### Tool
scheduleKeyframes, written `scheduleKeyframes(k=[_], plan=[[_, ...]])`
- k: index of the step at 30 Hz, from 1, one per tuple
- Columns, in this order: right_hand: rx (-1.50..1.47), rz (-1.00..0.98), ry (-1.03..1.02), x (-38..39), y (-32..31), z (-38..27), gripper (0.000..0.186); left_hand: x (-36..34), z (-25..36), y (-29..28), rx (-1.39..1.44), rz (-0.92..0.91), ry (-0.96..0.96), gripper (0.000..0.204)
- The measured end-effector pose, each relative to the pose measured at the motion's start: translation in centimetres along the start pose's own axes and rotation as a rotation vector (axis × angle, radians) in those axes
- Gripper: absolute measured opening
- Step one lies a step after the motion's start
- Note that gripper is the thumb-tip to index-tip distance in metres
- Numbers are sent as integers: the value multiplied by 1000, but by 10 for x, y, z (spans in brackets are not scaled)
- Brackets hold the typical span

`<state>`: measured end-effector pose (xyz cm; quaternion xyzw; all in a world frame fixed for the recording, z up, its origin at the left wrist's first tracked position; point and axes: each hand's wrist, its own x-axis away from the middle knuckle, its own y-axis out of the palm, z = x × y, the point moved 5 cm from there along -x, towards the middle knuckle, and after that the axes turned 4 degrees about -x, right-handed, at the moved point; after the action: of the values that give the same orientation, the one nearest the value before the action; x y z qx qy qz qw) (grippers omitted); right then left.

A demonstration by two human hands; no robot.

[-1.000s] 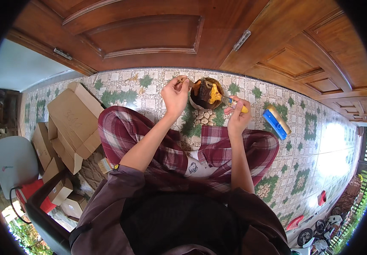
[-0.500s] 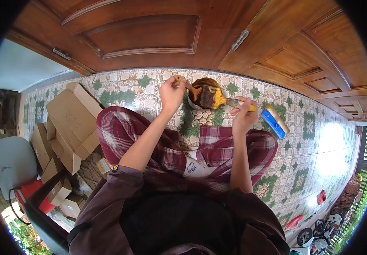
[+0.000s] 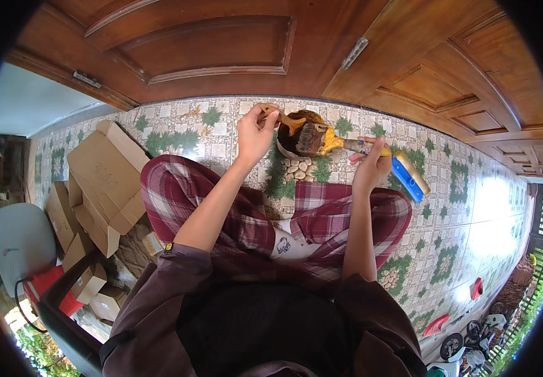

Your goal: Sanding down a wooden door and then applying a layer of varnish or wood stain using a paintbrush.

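Observation:
My left hand (image 3: 256, 135) is closed on a small wooden handle (image 3: 290, 122), probably a brush's, whose far end goes into the paint can (image 3: 289, 151) and is hidden. With my right hand (image 3: 373, 164) I hold a paintbrush (image 3: 353, 146) by its yellowish handle. Its dark bristles lie over the can's mouth, close to the wooden handle, and yellow paint coats the neck. The can stands tilted on the floor between my hands, brown and stained inside. Just right of my right hand lies a blue scraper-like tool (image 3: 408, 178) with a tan edge.
Brown wooden doors (image 3: 221, 47) rise directly beyond the can. Opened cardboard boxes (image 3: 105, 176) stand at my left, near a grey chair back (image 3: 21, 235). My crossed legs in plaid trousers (image 3: 183, 188) rest on the patterned tile floor (image 3: 435, 220). Red objects (image 3: 437, 325) lie at lower right.
My right hand has moved a little right, drawing the paintbrush's handle outward. The wooden handle in my left hand has tilted flatter and risen slightly.

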<state>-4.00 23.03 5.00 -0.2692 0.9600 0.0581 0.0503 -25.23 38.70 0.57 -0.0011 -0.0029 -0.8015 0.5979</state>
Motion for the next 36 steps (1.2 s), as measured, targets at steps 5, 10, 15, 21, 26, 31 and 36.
scheduleKeyframes(k=[5,10,15,21,26,31,36], plan=[[-38,27,-4,8,7,3,41,4,-2,3,-90,6,89,12],[5,10,-40,13,5,7,38,14,2,8,-149,28,91,15],[-31,-31,-1,24,16,17,37,15,-2,8,-198,76,66,17],[-35,-41,-47,27,25,21,36,8,-9,9,-178,82,39,18],[100,-189,61,32,24,26,33,10,11,4,-386,-9,86,21],[370,-322,-89,35,18,15,31,18,22,-2,-304,-4,199,17],[85,-143,-112,26,9,-22,35,10,23,-5,-288,51,199,15]])
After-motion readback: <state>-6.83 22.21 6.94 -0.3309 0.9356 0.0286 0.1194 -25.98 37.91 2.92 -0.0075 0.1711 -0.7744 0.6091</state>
